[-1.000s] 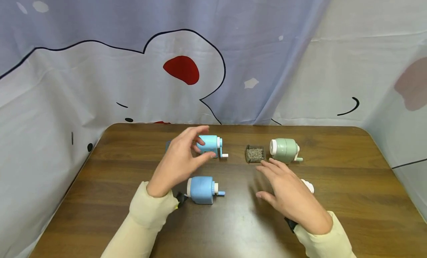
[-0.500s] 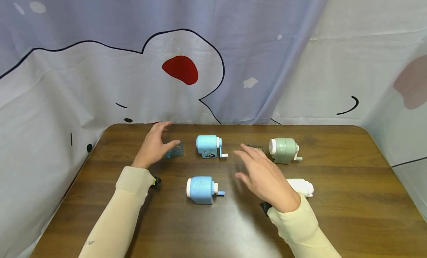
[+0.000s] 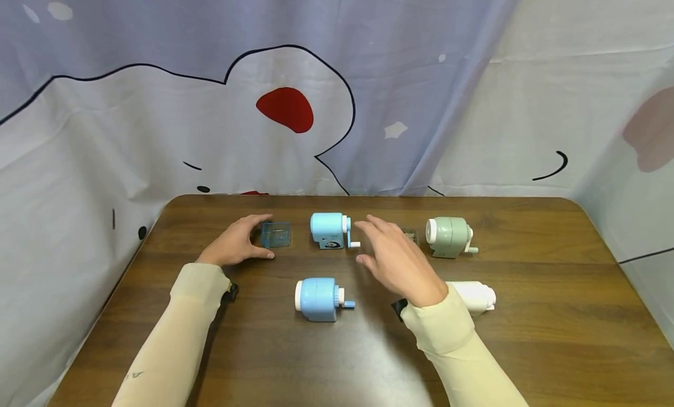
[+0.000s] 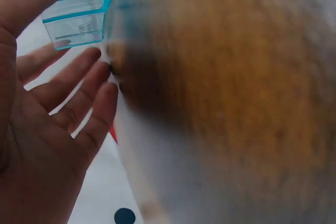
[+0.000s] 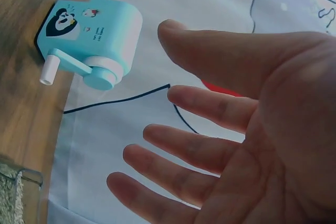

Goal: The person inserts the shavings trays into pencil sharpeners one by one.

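Observation:
My left hand [image 3: 234, 242] rests low at the back left, thumb and fingers spread on either side of a small transparent blue tray [image 3: 276, 235]. In the left wrist view, the tray [image 4: 79, 22] shows bright blue edges between thumb and fingers. To its right stands a light blue crank pencil sharpener [image 3: 327, 230] with a panda picture. My right hand [image 3: 400, 261] hovers beside that sharpener's crank, fingers apart and holding nothing. Partly behind this hand is a small clear tray of grainy shavings [image 3: 410, 236]; its edge also shows in the right wrist view.
A green crank sharpener [image 3: 449, 236] stands at the back right. Nearer, a blue one [image 3: 318, 300] stands in the middle, and a white one [image 3: 474, 296] is partly covered by the right sleeve. A printed curtain [image 3: 400, 91] hangs behind the wooden table [image 3: 316, 372].
My left hand has moved left from before the light blue sharpener and lowered around the blue tray. The right hand has moved left and forward, toward that sharpener's crank.

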A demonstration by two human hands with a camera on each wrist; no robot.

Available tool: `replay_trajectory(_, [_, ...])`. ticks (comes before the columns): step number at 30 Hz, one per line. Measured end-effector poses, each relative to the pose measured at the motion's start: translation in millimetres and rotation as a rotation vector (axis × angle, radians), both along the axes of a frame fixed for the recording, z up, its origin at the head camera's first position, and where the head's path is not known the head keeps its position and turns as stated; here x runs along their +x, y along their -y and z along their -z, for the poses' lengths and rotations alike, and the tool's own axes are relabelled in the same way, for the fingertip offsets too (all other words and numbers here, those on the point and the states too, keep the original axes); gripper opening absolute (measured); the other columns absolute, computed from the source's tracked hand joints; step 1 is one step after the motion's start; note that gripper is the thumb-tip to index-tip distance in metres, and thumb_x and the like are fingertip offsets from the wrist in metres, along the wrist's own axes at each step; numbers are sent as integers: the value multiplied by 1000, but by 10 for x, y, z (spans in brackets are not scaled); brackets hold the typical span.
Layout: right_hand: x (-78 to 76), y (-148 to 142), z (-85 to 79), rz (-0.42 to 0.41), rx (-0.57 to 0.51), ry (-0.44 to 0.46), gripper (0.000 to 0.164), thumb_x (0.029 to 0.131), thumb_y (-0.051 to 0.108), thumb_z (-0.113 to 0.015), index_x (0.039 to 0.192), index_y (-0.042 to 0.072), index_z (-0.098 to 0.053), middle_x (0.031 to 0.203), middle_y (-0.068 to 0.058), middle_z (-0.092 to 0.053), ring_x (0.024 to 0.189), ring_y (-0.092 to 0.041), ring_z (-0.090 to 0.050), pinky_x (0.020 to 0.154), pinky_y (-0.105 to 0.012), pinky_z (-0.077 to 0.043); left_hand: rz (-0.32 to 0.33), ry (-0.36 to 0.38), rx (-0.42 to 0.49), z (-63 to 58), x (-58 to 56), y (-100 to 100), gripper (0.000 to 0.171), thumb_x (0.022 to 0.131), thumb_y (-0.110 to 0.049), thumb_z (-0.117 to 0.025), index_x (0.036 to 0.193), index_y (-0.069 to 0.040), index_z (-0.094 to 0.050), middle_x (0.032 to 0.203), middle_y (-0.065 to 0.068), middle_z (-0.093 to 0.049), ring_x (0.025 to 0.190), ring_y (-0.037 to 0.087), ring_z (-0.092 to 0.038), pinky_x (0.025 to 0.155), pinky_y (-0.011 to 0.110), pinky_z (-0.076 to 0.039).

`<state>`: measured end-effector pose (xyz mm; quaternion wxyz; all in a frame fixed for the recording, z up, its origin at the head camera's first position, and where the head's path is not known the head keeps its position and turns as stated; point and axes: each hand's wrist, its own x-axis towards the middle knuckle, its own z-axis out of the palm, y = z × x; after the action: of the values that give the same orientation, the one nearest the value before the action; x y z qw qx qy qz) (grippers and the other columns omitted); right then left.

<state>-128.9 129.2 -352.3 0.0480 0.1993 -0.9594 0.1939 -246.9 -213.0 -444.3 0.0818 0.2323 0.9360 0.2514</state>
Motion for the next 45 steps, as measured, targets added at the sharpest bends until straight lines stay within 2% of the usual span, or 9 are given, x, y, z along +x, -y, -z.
replay_trajectory(5, [-90, 26, 15, 10, -5, 39, 60, 85, 24, -70, 137, 6, -46, 142, -18, -41, 126, -35, -40, 105, -45, -32, -1, -8, 18, 35, -24, -12, 79, 73, -35, -80, 138, -7, -45, 121, 12, -54, 102, 25, -51, 87, 44, -45])
replay_trajectory(12, [-162, 75, 33, 22, -18, 101, 61, 86, 26, -69, 138, 6, -45, 143, -16, -40, 128, -33, -38, 106, -44, -31, -29, -9, 35, 40, -51, -26, 64, 76, -30, -78, 131, -8, -53, 108, 7, -59, 89, 21, -54, 76, 37, -48])
replay_trajectory(21, [-279, 115, 12, 24, -24, 131, 59, 87, 25, -68, 139, 8, -44, 143, -16, -41, 128, -32, -39, 106, -43, -30, -75, 0, 24, -21, -42, -68, 62, 74, -31, -79, 127, -8, -56, 106, 9, -63, 93, 21, -58, 81, 39, -51])
replay_trajectory(27, [-349, 205, 19, -5, -36, 127, 58, 85, 24, -69, 137, 9, -47, 140, -13, -45, 127, -29, -41, 105, -41, -32, -60, -22, 18, -34, -26, -117, 62, 72, -32, -80, 125, -9, -58, 104, 9, -64, 91, 20, -59, 80, 38, -51])
replay_trajectory(35, [-464, 322, 76, -40, -81, 42, 55, 80, 17, -74, 130, 7, -54, 129, -9, -56, 115, -26, -52, 97, -37, -41, -39, -21, 22, -30, 4, -189, 60, 72, -30, -80, 124, -7, -58, 103, 9, -64, 91, 19, -59, 80, 38, -51])
replay_trajectory(40, [-516, 347, 139, -26, -78, 81, 60, 81, 17, -73, 135, 8, -50, 135, -12, -51, 122, -28, -46, 102, -39, -37, -18, -25, 18, -14, 8, -245, 61, 73, -31, -80, 125, -7, -58, 103, 9, -64, 91, 18, -59, 80, 37, -51])
replay_trajectory(45, [-549, 365, 185, -11, -68, 98, 62, 81, 16, -73, 138, 8, -48, 137, -14, -48, 122, -29, -46, 102, -40, -37, -14, -21, 14, -28, 9, -309, 61, 73, -31, -80, 125, -8, -58, 103, 8, -63, 91, 18, -58, 80, 37, -51])
